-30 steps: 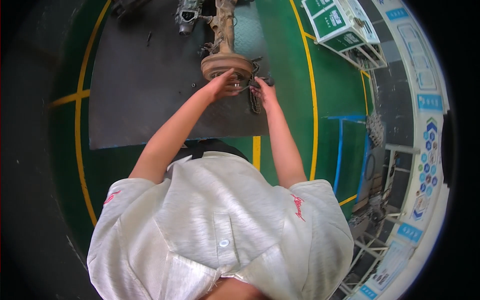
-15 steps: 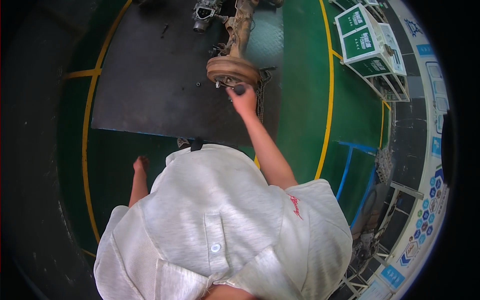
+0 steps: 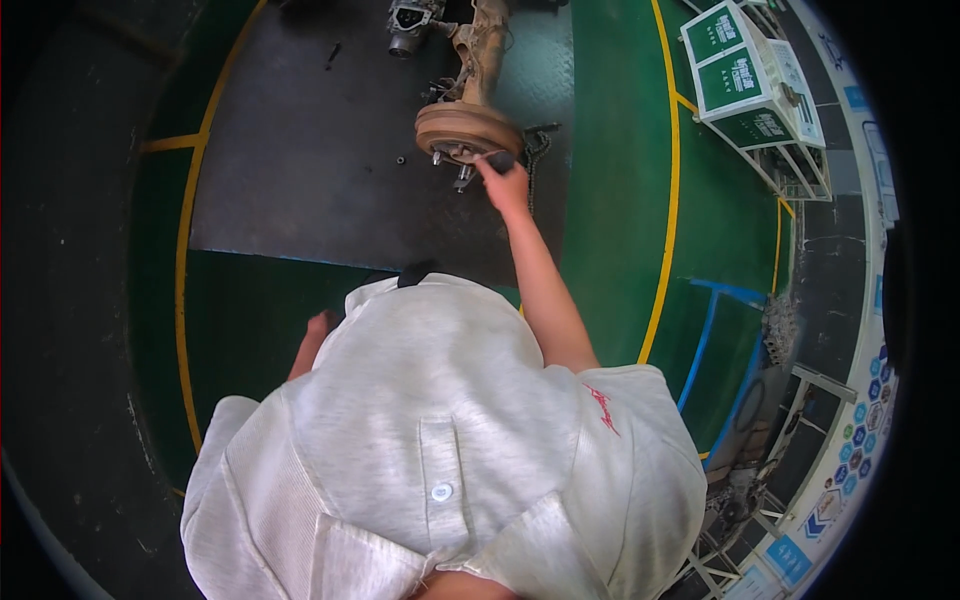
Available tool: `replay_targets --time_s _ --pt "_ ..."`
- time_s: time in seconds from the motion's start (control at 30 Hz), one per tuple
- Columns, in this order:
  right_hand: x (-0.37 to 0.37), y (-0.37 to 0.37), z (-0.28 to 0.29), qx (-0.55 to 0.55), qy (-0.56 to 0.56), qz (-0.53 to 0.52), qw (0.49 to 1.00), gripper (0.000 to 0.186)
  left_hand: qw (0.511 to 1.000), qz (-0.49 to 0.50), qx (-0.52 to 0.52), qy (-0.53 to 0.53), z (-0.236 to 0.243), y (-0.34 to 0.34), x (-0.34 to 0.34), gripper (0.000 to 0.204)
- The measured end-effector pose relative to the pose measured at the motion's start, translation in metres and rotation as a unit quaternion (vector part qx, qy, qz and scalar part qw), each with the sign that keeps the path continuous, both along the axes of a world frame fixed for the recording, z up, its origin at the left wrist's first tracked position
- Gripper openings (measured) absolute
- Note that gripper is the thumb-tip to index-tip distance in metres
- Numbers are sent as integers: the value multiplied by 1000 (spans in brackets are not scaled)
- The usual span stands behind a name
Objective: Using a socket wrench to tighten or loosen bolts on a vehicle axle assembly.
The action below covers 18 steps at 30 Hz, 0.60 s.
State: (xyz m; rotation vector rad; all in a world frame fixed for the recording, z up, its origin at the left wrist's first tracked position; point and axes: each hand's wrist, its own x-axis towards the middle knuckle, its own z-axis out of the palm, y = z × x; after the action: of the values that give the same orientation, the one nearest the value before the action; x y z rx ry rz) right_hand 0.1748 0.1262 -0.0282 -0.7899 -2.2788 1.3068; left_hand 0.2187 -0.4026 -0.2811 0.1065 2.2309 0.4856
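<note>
A rusty brake drum point(image 3: 470, 125) sits at the near end of a rusty axle housing point(image 3: 486, 50). My right hand point(image 3: 508, 188) is closed around a dark, round-ended object point(image 3: 501, 160), held against the right side of the drum's near face. The object's kind does not show. Left of that hand, a shiny metal stud or fitting point(image 3: 462, 178) juts from the drum's face. Beside the drum's right side, a chain point(image 3: 535, 160) lies on the dark plate. My left hand point(image 3: 320, 322) hangs low near my shirt, touching nothing visible; its fingers are too indistinct to read.
The dark floor plate point(image 3: 290, 180) carries a small nut-like piece point(image 3: 400, 160), a small dark tool-like piece point(image 3: 333, 55) and a metal gear housing point(image 3: 408, 30). Yellow lines cross the green floor point(image 3: 620, 150). A white-framed green cabinet point(image 3: 735, 85) stands at the far right.
My right hand has shifted slightly right and up along the drum's face with the dark object, uncovering the shiny stud or fitting. My left hand has moved right, closer to my body.
</note>
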Motion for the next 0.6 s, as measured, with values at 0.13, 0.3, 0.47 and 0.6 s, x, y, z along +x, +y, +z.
replay_targets --time_s 0.13,0.3,0.47,0.6 --pt "16 12 -11 -325 53 -173 928 22 785 541 230 -196 57 40 -63 21" --pt "36 30 -50 -395 0 -265 879 26 805 501 271 -166 70 26 -82 26" --pt "41 48 -73 -545 35 -295 784 24 706 603 288 -234 -38 -40 -55 29" --pt "48 61 -50 -506 94 -340 787 26 975 -206 45 70 64 3 -24 25"
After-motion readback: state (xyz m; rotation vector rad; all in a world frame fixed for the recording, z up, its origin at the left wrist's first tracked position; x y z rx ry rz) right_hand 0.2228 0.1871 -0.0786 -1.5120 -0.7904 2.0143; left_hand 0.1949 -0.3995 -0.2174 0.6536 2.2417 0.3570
